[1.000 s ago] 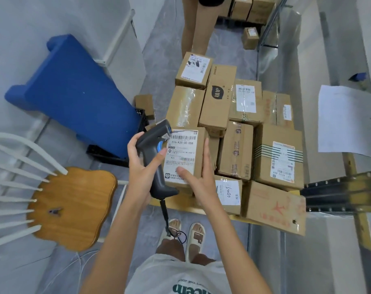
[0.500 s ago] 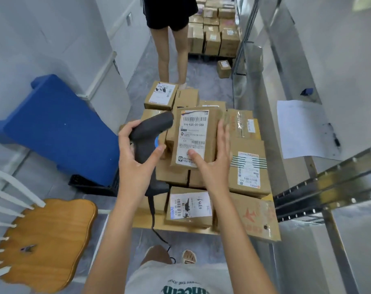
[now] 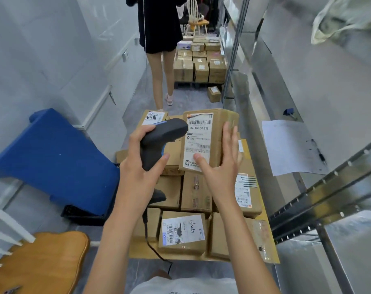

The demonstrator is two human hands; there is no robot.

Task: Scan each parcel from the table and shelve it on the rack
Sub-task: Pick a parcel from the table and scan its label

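Bare forearms; white shirt (image 3: 180, 286) with dark lettering.

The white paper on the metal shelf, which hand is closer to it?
The right hand. It holds the parcel just left of the white paper, with a gap between. The left hand grips the scanner farther left, beyond the parcel.

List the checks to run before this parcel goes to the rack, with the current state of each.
1. Parcel lifted clear of the pile, held by right hand: ok.
2. Label faces up, barcode uncovered: ok.
3. Scanner gripped in left hand, nose at the label's edge: ok.
4. Scan registered: cannot tell.
5. Bare rack shelf on the right: ok.
6. Aisle ahead: not ok, a person stands there.
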